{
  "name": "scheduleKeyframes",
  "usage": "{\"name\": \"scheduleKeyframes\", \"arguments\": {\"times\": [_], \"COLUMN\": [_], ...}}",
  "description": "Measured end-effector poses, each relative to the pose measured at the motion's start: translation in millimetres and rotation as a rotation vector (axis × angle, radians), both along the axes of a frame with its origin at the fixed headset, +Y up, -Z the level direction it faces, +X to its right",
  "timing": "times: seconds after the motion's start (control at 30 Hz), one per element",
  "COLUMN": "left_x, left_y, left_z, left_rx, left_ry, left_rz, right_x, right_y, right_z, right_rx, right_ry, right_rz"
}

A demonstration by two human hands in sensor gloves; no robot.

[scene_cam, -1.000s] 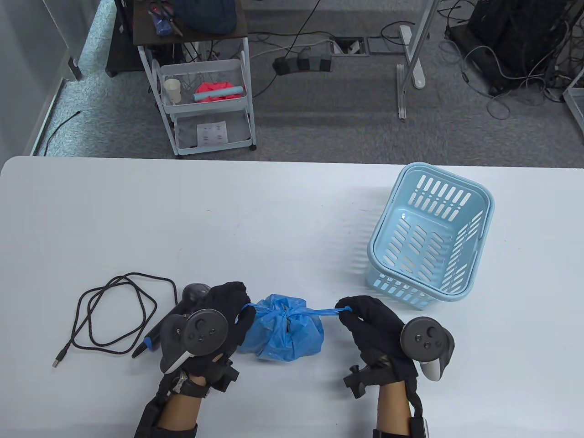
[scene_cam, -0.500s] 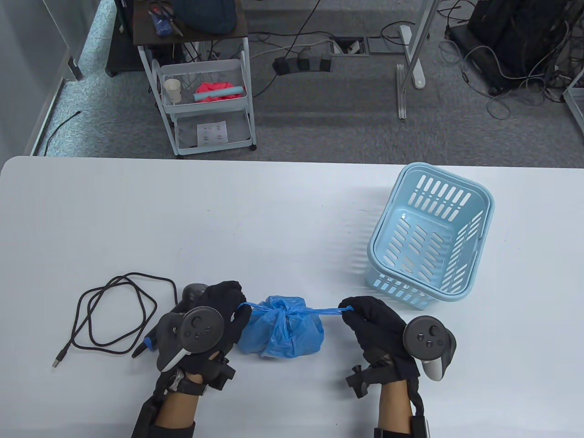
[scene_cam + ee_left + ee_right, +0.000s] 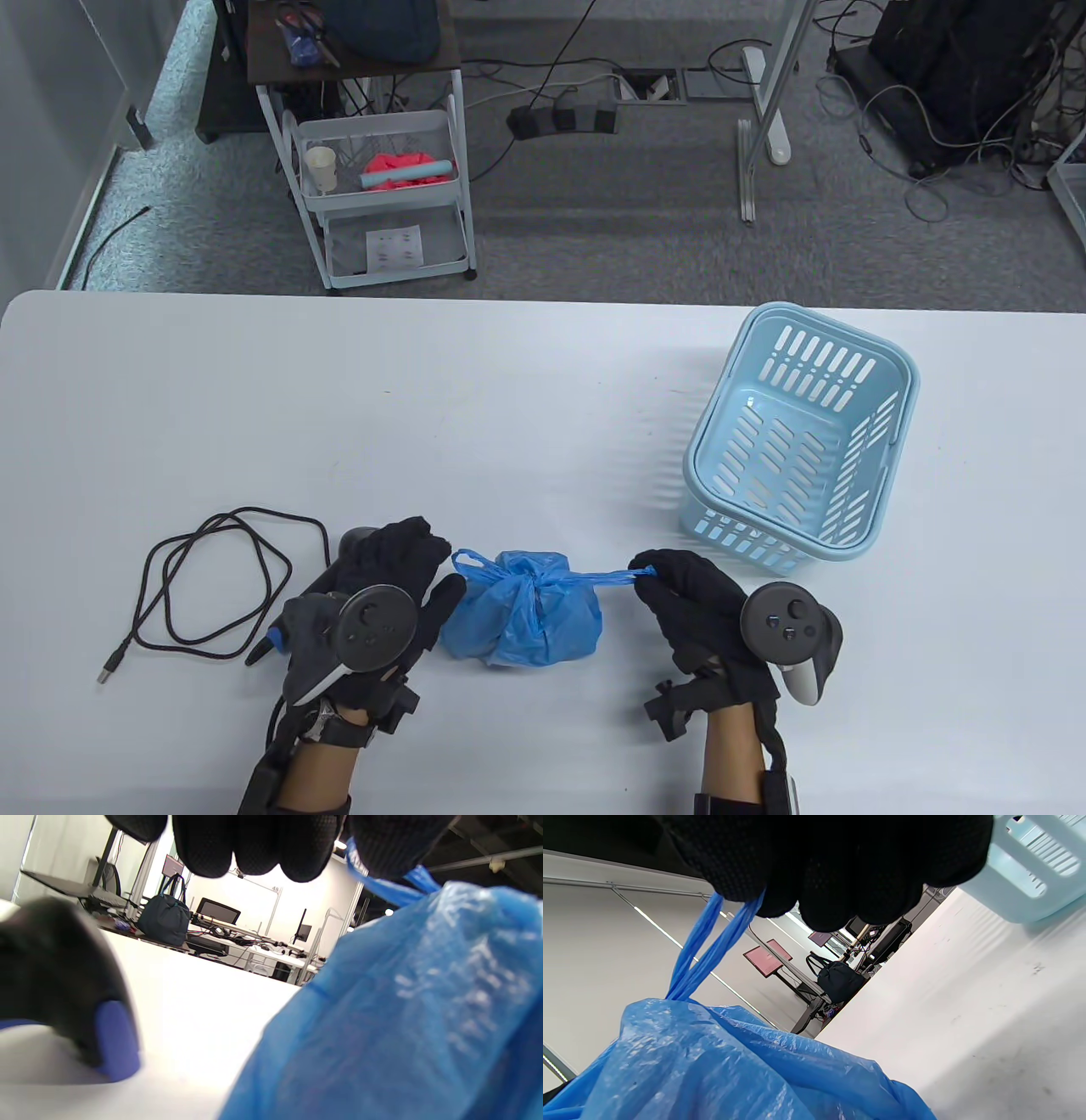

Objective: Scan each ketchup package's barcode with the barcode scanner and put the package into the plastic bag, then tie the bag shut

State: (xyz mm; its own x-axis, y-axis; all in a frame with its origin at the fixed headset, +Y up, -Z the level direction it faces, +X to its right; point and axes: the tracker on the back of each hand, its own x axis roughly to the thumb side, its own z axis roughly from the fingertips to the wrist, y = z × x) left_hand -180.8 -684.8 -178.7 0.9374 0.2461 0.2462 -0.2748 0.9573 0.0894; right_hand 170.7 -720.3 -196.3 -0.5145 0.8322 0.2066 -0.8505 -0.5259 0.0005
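The left hand (image 3: 386, 586) has just let go of its handle, fingers now spread beside the knotted plastic bag (image 3: 526, 615) on the table's near edge. The right hand (image 3: 691, 598) still pinches its handle (image 3: 607, 579) taut, so the knot looks cinched and the task nearly finished.

Each hand, left hand (image 3: 399, 586) and right hand (image 3: 691, 607), wears a black mesh glove under a dark grey round-faced tracker.

Bag (image 3: 526, 615): thin blue plastic film, crinkled, glossy w/ highlights. Gloves on left hand (image 3: 399, 586) & right hand (image 3: 691, 598): black knit cloth, matt, fine mesh texture. Basket (image 3: 891, 441): pale blue hard plastic, smooth, slotted. Counter (image 3: 424, 407): white, smooth, matt. Cable (image 3: 212, 586): black, matt.
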Motion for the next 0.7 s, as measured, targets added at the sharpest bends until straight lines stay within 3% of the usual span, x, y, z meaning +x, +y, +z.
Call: {"name": "scheduleKeyframes", "arguments": {"times": [0.2,0.47,0.7], "left_x": [5,6,5], "left_y": [-21,-37,-40], "left_z": [11,11,10], "left_rx": [-0.095,-0.156,-0.168], "left_ry": [0.023,0.02,0.021], "left_rz": [-0.301,-0.268,-0.228], "right_x": [-1,12,22], "right_y": [-2,3,27], "right_z": [-1,2,16], "right_rx": [-0.01,0.015,0.142], "right_ry": [-0.002,-0.031,-0.106], "right_rz": [0.028,-0.043,0.03]}}
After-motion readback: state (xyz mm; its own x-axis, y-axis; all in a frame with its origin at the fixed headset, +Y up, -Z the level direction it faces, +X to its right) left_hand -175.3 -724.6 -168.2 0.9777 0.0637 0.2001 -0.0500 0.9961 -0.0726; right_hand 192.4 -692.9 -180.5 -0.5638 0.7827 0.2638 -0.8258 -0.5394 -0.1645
